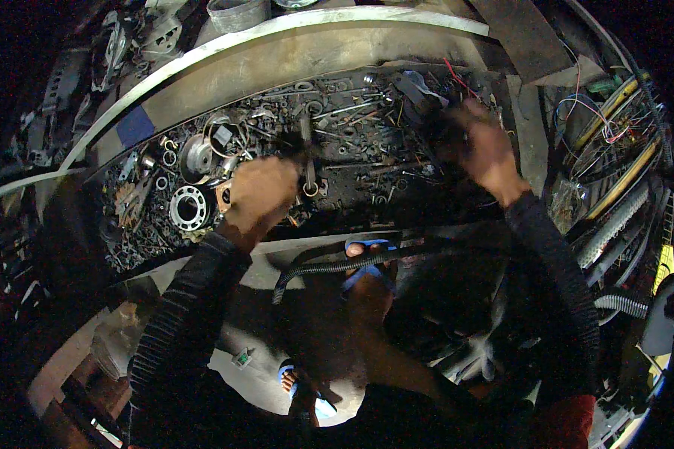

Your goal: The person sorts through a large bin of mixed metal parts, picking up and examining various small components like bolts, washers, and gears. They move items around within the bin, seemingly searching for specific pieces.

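Note:
Before me is a dark tray (345, 207) strewn with greasy metal parts, bolts and tools. My left hand (264, 188) is over its middle, knuckles up; its fingers are curled and mostly hidden, so I cannot see whether they hold anything. Just right of it lies a metal bar with a ringed end (310, 168). To its left are a round metal flange with holes (190, 207), a metal cup-shaped part (196, 159) and a thin ring (218, 147). My right hand (486, 143), blurred, is at the tray's right end beside dark, indistinct items (427, 109).
A pale-edged board (314, 21) rises behind the tray, with a metal drum (238, 15) beyond. Loose wires (606, 126) and yellow bars (623, 179) crowd the right. A black corrugated hose (337, 264) crosses above my sandalled foot (370, 258).

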### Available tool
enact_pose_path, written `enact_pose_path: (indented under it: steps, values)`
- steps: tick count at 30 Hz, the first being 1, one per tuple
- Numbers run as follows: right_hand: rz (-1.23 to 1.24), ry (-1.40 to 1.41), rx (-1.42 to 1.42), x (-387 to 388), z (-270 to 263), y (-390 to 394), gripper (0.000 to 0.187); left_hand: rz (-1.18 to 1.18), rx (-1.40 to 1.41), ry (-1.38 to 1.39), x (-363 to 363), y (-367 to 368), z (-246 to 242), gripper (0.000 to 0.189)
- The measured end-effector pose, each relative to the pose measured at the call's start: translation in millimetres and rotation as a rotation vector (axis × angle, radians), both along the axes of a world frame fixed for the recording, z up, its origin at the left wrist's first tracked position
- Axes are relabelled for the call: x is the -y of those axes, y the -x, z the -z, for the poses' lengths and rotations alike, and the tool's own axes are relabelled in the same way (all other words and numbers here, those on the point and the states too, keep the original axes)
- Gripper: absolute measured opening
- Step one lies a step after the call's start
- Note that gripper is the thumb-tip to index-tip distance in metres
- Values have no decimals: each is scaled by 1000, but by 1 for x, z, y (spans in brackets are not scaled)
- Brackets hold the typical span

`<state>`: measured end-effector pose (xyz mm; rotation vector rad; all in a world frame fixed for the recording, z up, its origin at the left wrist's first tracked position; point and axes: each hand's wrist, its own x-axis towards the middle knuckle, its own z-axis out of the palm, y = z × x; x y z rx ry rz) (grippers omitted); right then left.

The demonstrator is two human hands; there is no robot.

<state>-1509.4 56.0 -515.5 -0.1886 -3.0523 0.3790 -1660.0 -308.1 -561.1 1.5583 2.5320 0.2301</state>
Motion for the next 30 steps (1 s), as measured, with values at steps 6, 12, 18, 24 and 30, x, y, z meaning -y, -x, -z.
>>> enact_pose_path:
  steps: [6,12,18,24,30]
  values:
    - [-442,-273,259,47,19,-35,51,-186,42,55,-3,1,-21,16]
    - [-334,-239,34,45,32,-16,47,-342,343,144,2,-44,-37,25]
    - [-128,-314,76,57,31,-10,38,-504,791,-371,1,-76,-26,27]
    - [-7,-108,-28,85,48,-21,32,-789,1297,-675,9,-100,-8,31]
    - [-63,-109,10,88,61,-24,34,-659,988,-524,8,-113,-33,35]
